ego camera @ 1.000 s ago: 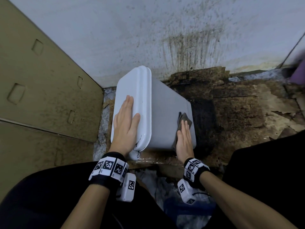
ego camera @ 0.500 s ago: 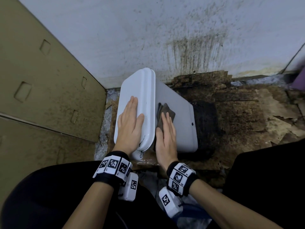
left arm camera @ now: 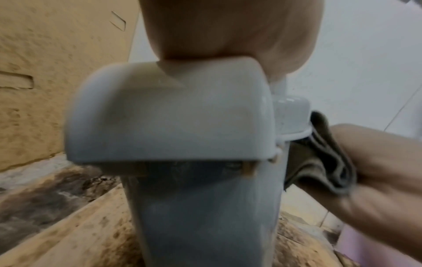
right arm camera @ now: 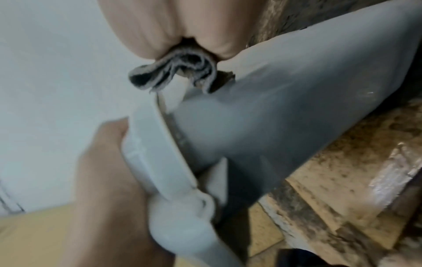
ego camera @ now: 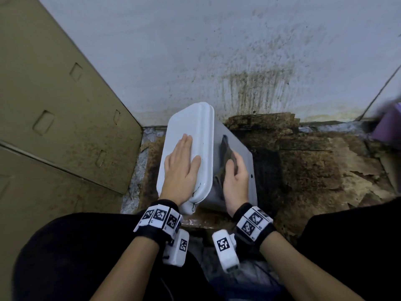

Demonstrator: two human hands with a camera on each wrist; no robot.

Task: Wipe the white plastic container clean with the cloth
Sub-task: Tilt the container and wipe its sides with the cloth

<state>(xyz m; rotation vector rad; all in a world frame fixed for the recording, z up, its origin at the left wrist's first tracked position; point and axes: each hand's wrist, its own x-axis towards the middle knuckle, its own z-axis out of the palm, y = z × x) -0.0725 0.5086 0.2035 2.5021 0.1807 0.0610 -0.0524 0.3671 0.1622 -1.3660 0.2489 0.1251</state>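
The white plastic container point(ego camera: 235, 139) lies on its side on the floor, its lid point(ego camera: 186, 120) facing up and left. My left hand point(ego camera: 182, 168) rests flat on the lid with straight fingers. My right hand point(ego camera: 235, 177) grips the dark grey-brown cloth point(ego camera: 225, 148) and presses it on the container's side wall, just right of the lid rim. In the left wrist view the folded cloth point(left arm camera: 319, 159) is bunched in the right hand point(left arm camera: 376, 171) beside the lid clasp point(left arm camera: 182, 117). The right wrist view shows the cloth point(right arm camera: 182, 72) pinched against the container point(right arm camera: 297, 99).
Tan cardboard boxes point(ego camera: 54, 105) stand close on the left. A stained white wall point(ego camera: 217, 51) rises right behind the container. Dirty, torn cardboard point(ego camera: 314, 170) covers the floor to the right, and a purple object point(ego camera: 388, 124) sits at the far right edge. My black-clad legs flank the near side.
My right hand slid the cloth from the side wall's right edge leftward to beside the lid rim, and its fingers now curl round the bunched cloth. The left hand stayed on the lid.
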